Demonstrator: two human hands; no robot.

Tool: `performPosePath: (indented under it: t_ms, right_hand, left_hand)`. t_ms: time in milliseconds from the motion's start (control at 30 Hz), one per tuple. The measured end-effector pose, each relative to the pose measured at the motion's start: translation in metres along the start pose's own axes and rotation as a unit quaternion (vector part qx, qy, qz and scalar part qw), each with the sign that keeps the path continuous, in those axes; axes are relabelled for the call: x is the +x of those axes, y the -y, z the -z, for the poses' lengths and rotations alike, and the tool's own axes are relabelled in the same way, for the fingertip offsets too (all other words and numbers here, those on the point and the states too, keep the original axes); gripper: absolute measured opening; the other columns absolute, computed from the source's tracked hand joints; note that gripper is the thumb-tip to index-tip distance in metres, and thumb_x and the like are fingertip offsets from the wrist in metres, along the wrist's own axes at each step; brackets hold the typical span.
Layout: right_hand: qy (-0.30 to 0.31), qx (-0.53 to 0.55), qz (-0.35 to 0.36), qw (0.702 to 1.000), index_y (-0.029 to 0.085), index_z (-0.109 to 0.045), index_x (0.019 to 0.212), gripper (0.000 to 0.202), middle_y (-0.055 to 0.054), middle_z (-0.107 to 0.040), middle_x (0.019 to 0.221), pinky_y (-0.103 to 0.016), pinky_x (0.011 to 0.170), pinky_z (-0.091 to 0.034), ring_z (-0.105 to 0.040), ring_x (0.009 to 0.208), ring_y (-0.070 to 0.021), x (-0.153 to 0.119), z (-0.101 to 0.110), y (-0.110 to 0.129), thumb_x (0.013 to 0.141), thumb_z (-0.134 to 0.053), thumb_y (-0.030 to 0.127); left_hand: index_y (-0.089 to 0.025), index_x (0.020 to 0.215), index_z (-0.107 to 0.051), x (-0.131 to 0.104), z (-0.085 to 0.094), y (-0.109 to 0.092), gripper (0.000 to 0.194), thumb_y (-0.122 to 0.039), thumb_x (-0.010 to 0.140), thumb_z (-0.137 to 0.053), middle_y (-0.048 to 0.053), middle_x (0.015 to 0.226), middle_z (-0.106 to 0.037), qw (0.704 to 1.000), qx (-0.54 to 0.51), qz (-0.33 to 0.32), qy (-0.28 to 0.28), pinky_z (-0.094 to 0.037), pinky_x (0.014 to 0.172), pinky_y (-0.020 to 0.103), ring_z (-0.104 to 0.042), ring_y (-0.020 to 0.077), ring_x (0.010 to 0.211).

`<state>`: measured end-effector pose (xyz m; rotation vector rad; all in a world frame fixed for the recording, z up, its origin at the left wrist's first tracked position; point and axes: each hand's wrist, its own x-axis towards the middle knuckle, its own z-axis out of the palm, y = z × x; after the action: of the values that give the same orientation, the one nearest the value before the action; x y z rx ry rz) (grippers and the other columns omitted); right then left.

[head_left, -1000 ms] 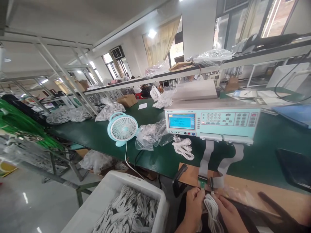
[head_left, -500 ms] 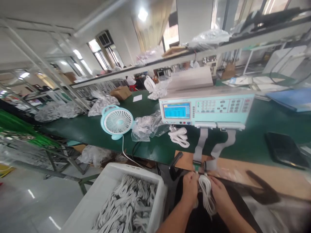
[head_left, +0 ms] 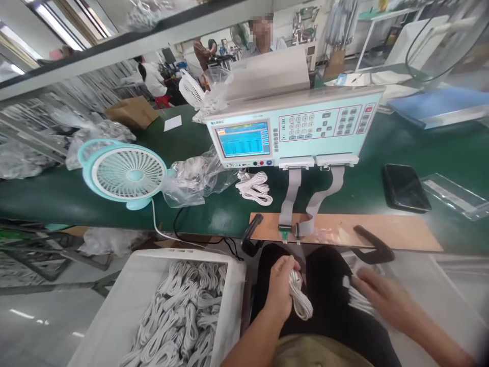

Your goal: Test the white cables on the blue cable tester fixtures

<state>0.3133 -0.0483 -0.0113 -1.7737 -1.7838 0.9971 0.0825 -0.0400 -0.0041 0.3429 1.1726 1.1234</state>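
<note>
My left hand [head_left: 281,285] is closed around one end of a coiled white cable [head_left: 301,303], whose loop hangs down over my lap. My right hand [head_left: 376,290], a little blurred, is closed on another coiled white cable [head_left: 358,299] beside my right thigh. A plug-like end sticks out near its fingertips. Ahead of both hands, a small green connector board [head_left: 284,235] and a second connector [head_left: 298,232] sit at the edge of a wooden board [head_left: 401,232]. Grey ribbon cables run from them to a tester [head_left: 298,127] with a lit screen.
At lower left stands a white bin [head_left: 126,285] with many coiled cables. A blue fan [head_left: 133,176], a bagged bundle [head_left: 194,176], a loose coiled cable [head_left: 254,187] and a black phone [head_left: 405,187] lie along the green table [head_left: 214,224]. Black clamps [head_left: 252,235] grip the board.
Both hands have left the connectors and come back toward my lap. The right hand has swung right with a cable, apart from the left. My view has tilted down and shifted.
</note>
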Motion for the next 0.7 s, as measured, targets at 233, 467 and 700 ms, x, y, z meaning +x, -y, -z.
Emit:
performPosePath:
  t_ms: [233, 467, 700]
  right_hand:
    - [0.074, 0.058, 0.116, 0.989, 0.023, -0.062, 0.104, 0.02, -0.003, -0.062, 0.087, -0.029, 0.067, -0.047, -0.059, 0.075, -0.0178, -0.018, -0.031, 0.038, 0.091, -0.052, 0.035]
    - [0.008, 0.138, 0.145, 0.98, 0.022, -0.051, 0.074, 0.023, 0.001, -0.054, 0.067, -0.028, 0.059, -0.04, -0.05, 0.062, -0.0158, 0.013, -0.07, 0.067, 0.092, -0.047, 0.036]
    - [-0.064, 0.165, 0.13, 0.976, 0.021, -0.057, 0.075, 0.019, 0.0, -0.056, 0.065, -0.029, 0.061, -0.038, -0.05, 0.062, -0.0175, 0.039, -0.077, 0.073, 0.086, -0.049, 0.034]
  left_hand:
    - [-0.016, 0.072, -0.052, -0.002, -0.012, 0.007, 0.029, -0.037, 0.072, -0.072, -0.005, 0.061, -0.047, 1.0, 0.017, -0.009, 0.02, -0.032, 0.055, 0.02, -0.041, 0.0069, 0.056]
    - [-0.018, 0.077, -0.05, -0.017, -0.002, 0.006, 0.017, -0.029, 0.078, -0.063, -0.004, 0.073, -0.043, 0.993, 0.081, -0.082, 0.015, -0.036, 0.063, 0.02, -0.04, 0.0089, 0.068]
    - [-0.015, 0.073, -0.058, -0.01, 0.008, -0.02, 0.01, -0.024, 0.077, -0.062, -0.002, 0.073, -0.051, 0.962, 0.237, -0.115, 0.065, -0.036, 0.067, 0.023, -0.044, 0.0106, 0.07]
